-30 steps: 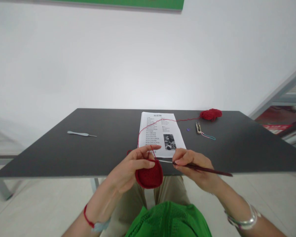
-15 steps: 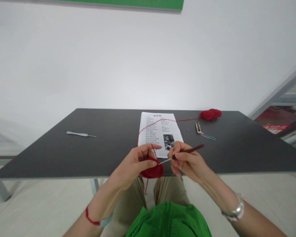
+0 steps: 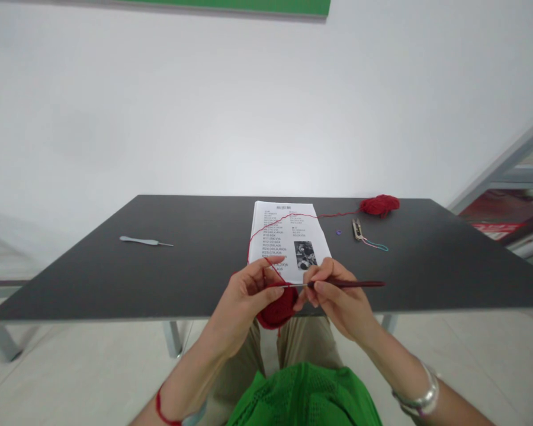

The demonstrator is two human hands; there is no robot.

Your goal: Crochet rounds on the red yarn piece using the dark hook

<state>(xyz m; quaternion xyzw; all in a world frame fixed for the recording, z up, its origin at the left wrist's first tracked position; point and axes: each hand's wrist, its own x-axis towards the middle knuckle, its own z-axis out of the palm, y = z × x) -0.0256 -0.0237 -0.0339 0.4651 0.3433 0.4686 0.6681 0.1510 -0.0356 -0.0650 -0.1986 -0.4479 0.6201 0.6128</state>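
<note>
My left hand (image 3: 246, 296) pinches a round red crochet piece (image 3: 276, 309) at its upper edge, close to the table's front edge. Red yarn (image 3: 275, 271) runs over its raised index finger down to the piece. Between thumb and fingers, my right hand (image 3: 335, 293) grips a crochet hook (image 3: 359, 284) with a dark red handle. The hook's metal shaft lies nearly level, its tip at the top edge of the piece by my left thumb. The exact stitch at the tip is too small to make out.
Printed sheets (image 3: 284, 236) lie under the yarn, which leads to a red yarn ball (image 3: 379, 205) at the back right. Thread snips (image 3: 357, 229) and a small purple ring (image 3: 338, 232) are near it. A pale-handled hook (image 3: 144, 241) lies left on the black table (image 3: 195, 219).
The hook has swung from slanting to nearly level, its handle end lower and further right. The crochet piece has turned a little in my left hand, and my right hand has come closer to it.
</note>
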